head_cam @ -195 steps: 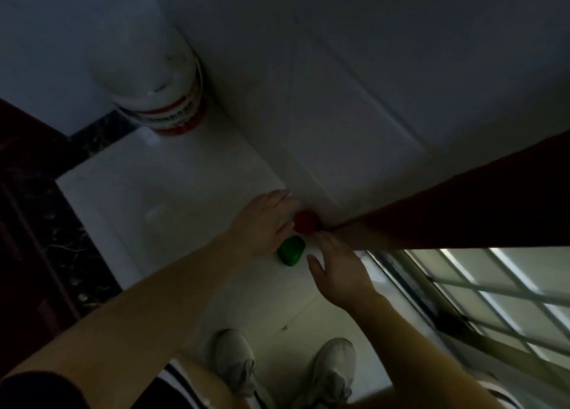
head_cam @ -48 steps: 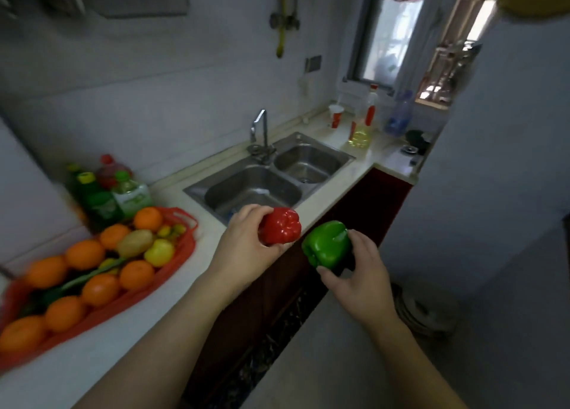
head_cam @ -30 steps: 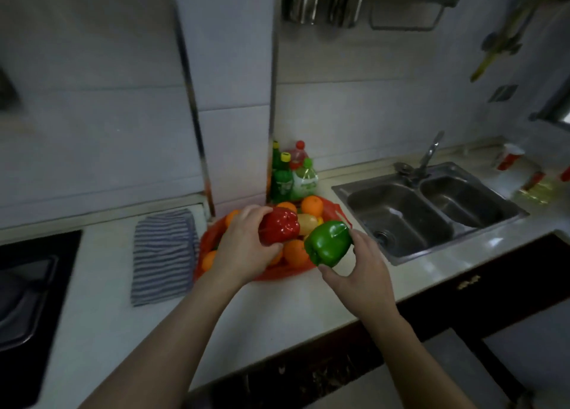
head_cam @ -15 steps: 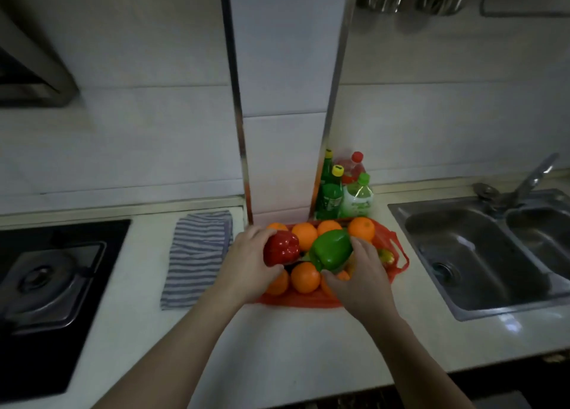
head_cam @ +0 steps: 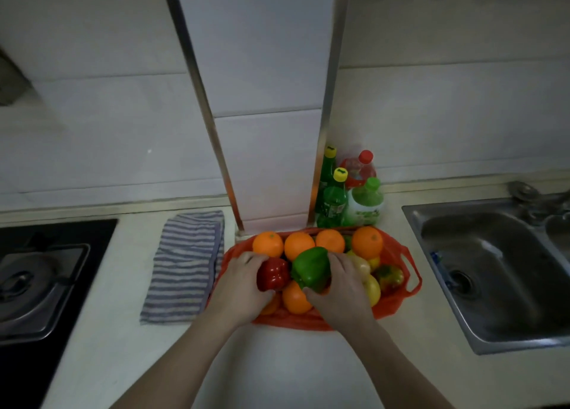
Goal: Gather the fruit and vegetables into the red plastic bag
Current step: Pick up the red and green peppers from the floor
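Peppers now lowering onto pile in red bag (head_cam: pixel 398 303): left hand (head_cam: pixel 239 288) still gripping red pepper (head_cam: pixel 273 274), right hand (head_cam: pixel 342 288) green pepper (head_cam: pixel 310 266); releasing next.

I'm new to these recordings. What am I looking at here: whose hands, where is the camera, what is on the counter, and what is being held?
There is no machine: a person wears a camera on the head, looking down at their own bare hands. The left hand holds a red bell pepper; the right hand holds a green bell pepper. Both are over a red plastic bag full of oranges. On the counter also lie a striped cloth and bottles, with a sink on the right and a stove on the left.
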Motion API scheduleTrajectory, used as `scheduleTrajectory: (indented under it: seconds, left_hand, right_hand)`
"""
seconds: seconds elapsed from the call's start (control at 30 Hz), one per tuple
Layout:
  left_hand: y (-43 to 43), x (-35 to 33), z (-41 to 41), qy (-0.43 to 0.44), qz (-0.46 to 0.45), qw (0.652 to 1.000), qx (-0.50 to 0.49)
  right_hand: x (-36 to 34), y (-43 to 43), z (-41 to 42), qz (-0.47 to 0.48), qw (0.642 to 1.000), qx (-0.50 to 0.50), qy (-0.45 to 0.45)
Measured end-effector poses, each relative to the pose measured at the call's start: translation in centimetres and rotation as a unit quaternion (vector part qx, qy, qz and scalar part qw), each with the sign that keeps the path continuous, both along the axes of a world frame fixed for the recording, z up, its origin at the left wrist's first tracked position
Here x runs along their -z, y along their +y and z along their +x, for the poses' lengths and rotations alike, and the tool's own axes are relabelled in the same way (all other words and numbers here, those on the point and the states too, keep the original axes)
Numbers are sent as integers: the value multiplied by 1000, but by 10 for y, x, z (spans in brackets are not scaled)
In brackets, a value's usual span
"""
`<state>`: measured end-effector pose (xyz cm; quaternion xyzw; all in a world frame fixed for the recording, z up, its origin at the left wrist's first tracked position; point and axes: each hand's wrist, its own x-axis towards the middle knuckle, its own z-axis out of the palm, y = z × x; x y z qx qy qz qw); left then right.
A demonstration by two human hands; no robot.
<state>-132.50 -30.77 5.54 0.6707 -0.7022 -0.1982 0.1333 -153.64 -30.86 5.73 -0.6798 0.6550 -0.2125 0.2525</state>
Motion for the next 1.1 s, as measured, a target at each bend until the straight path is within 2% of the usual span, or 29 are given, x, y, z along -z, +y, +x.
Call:
scheduleTrajectory:
  seconds: [0.2, 0.67, 1.1]
  left_hand:
    - [-7, 21, 9, 17, 26, 999, 5]
    - [-21, 26, 5, 1, 13, 998, 68]
    - [-23, 28, -5, -16, 0, 997, 73]
  right_hand:
    - [16, -6, 17, 27, 999, 18, -2]
    - [22, -6, 17, 41, 996, 78, 27]
    - [24, -8, 11, 45, 996, 62, 37]
